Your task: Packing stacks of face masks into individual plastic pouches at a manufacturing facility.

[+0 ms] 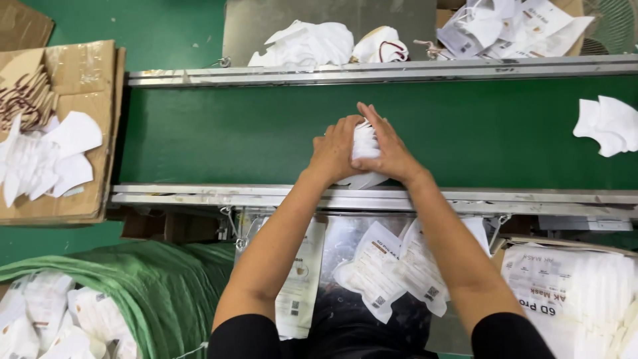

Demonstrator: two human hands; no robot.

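Hands meet over a green belt. Left hand and right hand press a stack of white masks between them, gripping it from both sides near the belt's front rail. More masks lie at the belt's right end.

Left arm: bare forearm, reaching forward and angled inward.
Right arm: bare forearm, reaching forward and angled inward to meet the left.
Left hand: fingers curled, grip closed, knuckles up.
Right hand: fingers straight, pressed flat toward the left hand.
Sleeves: black, short.
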